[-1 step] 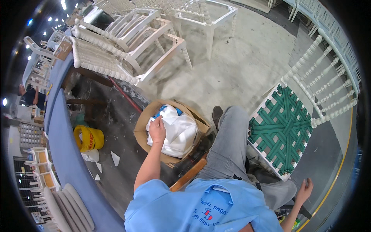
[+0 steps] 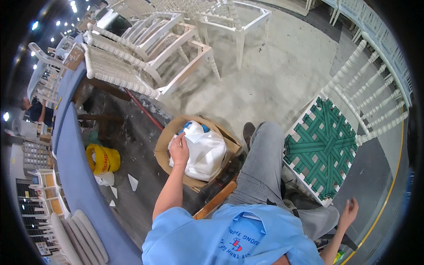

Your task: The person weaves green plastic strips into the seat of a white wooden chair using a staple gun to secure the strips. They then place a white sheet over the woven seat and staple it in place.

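- Workshop floor, seen from above: we look past a long blue padded bench (image 2: pixel 81 176) at far left, with grey rounded cushions (image 2: pixel 81 240) stacked beside it.
- Just right of the bench, we see a round yellow plastic bucket (image 2: pixel 108 159) holding something pale that we cannot make out; thin white angular scraps (image 2: pixel 133 182) lie on the dark floor nearby.
- Near the middle, an open brown cardboard box (image 2: pixel 162 145) with flaps turned outward contains a crumpled white plastic bag (image 2: pixel 205 152), blue showing at its top; the bag fills most of the opening.
- Over the bag's left side, we find the left hand (image 2: pixel 179 150), fingers drawn narrow; we cannot tell whether they pinch the plastic.
- For clean handling, we would judge it best to take a single fold lightly, lift straight up and keep the loose plastic clear of the flaps, since thin film may snag or tear.
- At right stands a cream-white wooden chair with turned spindles and a woven green webbing seat (image 2: pixel 327 143).
- Just below it, we see the right hand (image 2: pixel 349 213), fingers loosely parted, nothing visible in its grasp.
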The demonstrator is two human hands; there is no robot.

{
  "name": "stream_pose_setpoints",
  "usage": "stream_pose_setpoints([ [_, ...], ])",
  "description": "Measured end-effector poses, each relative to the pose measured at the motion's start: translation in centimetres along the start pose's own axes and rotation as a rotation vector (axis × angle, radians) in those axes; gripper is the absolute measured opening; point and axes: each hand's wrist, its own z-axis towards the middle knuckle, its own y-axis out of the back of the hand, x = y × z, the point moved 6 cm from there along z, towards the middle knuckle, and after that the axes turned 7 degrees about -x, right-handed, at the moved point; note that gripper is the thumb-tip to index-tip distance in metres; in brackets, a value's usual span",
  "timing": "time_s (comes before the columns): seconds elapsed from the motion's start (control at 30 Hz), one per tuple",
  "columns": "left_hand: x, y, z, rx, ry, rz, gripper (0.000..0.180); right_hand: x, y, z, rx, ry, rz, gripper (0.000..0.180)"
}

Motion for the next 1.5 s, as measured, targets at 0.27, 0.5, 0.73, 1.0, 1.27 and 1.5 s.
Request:
stream_pose_setpoints([
  [0.27,-22.3,7.5,-7.9,0.072,-0.690,-0.308,0.021,25.4,-16.4,-0.8,0.612,-0.071,0.873,0.034],
  [0.5,-30.4,2.7,-18.0,0.530,-0.841,-0.558,0.018,34.2,-18.3,-7.6,1.020,0.229,0.584,0.027],
  [0.73,-32.9,-1.0,-14.7,0.563,-0.547,-0.564,0.027,28.3,-11.6,-5.5,0.540,0.392,0.527,0.015],
  [1.0,-43.6,-6.3,-11.7,1.102,-0.820,-0.660,0.028,27.8,-4.1,-1.0,0.366,0.267,0.903,0.012],
  [1.27,-61.5,5.2,-6.2,1.335,-0.768,-0.867,0.022,35.1,2.4,8.3,0.698,0.352,1.331,0.049],
  [1.5,-66.5,12.3,3.4,0.829,-0.923,-1.076,0.014,31.5,2.3,12.9,0.595,0.481,0.639,0.035],
])
